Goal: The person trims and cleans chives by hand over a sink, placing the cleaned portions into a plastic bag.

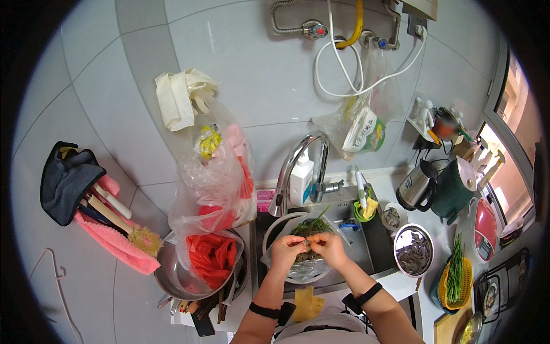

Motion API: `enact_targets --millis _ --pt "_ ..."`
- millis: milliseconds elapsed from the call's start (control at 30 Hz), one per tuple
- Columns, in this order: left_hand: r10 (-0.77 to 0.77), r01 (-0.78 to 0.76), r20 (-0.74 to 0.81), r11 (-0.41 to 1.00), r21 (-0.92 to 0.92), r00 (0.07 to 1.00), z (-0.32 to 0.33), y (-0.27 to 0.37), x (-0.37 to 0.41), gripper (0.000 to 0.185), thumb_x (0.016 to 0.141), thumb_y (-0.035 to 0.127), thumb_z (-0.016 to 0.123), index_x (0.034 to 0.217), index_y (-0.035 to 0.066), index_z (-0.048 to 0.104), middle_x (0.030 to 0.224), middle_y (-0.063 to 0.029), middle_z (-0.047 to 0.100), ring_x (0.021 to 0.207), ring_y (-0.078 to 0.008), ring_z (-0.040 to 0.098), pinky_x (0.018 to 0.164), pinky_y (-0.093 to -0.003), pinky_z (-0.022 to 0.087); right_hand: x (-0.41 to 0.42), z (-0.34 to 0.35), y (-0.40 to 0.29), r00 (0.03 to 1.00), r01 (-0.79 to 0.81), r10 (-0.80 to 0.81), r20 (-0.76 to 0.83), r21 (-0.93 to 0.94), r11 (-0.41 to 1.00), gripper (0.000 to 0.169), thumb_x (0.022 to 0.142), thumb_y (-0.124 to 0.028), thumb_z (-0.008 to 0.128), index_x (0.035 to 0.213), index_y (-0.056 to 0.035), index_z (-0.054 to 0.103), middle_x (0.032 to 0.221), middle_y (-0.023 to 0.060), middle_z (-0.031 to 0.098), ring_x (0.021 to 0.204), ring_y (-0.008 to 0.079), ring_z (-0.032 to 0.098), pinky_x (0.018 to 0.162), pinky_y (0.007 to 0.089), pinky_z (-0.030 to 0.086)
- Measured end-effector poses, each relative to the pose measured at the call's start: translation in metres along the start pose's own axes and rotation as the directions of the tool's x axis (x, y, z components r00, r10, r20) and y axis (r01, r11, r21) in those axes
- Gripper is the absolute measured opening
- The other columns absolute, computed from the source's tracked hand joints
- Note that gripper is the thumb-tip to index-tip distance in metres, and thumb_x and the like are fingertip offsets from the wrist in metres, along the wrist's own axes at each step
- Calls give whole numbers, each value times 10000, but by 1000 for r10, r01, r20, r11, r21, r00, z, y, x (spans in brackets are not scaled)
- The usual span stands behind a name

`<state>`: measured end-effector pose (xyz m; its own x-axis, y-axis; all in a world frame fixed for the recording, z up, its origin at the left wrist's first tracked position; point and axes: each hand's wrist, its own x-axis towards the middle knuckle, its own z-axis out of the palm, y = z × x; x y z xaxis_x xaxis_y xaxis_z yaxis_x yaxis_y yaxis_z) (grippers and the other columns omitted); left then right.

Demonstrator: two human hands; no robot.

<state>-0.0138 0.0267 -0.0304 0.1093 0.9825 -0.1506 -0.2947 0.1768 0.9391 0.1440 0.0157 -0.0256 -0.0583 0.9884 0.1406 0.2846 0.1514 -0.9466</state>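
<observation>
My left hand [287, 251] and my right hand [328, 248] meet above a bag-lined white basin [270, 232] in the sink. Pinched between the fingertips of both is a small greyish thing, apparently a shrimp [307, 243], partly hidden by the fingers. Green plant trimmings [313, 225] and brownish scraps lie inside the clear plastic bag [296, 273] under my hands. To the right, on the counter, a white-rimmed bowl [431, 265] holds dark grey shrimp [414, 256]. Behind it a smaller bowl [402, 224] contains paler pieces, probably shelled shrimp [392, 217].
A chrome faucet [281, 189] arches over the steel sink [365, 253]. Left of it stands a metal pot [169, 275] with plastic bags in it. Along the right are an electric kettle [414, 187], a rice cooker [466, 228] and a yellow basket [468, 279] of green stalks.
</observation>
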Motion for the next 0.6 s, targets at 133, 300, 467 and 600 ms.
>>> enact_targets --millis 133,300,467,600 --pt "32 -32 -4 998 52 999 1 6 1 172 743 -94 610 914 -73 610 860 -143 642 719 -179 638 654 -275 542 1 2 5 998 -57 54 37 96 994 154 760 -4 631 909 30 652 780 21 639 684 62 564 610 207 457" --pt "68 -78 88 991 108 994 2 9 1 168 749 -82 612 916 -64 612 856 -121 645 719 -164 633 657 -259 527 3 0 1 998 -54 52 37 70 996 152 774 9 609 919 41 640 798 30 646 705 69 580 624 202 464" --pt "59 -62 190 998 10 980 -6 9 2 143 783 -40 600 925 -45 612 861 -85 642 732 -137 619 678 -241 505 7 -10 8 959 -252 155 236 467 847 163 806 13 579 965 31 617 865 71 646 732 122 619 652 232 511" --pt "17 8 192 992 -126 981 -7 4 2 129 809 -36 574 933 -35 611 860 -72 633 743 -131 610 690 -237 501 7 -12 -3 884 -467 340 320 589 659 178 822 6 568 997 36 583 900 104 633 744 166 641 689 257 547"
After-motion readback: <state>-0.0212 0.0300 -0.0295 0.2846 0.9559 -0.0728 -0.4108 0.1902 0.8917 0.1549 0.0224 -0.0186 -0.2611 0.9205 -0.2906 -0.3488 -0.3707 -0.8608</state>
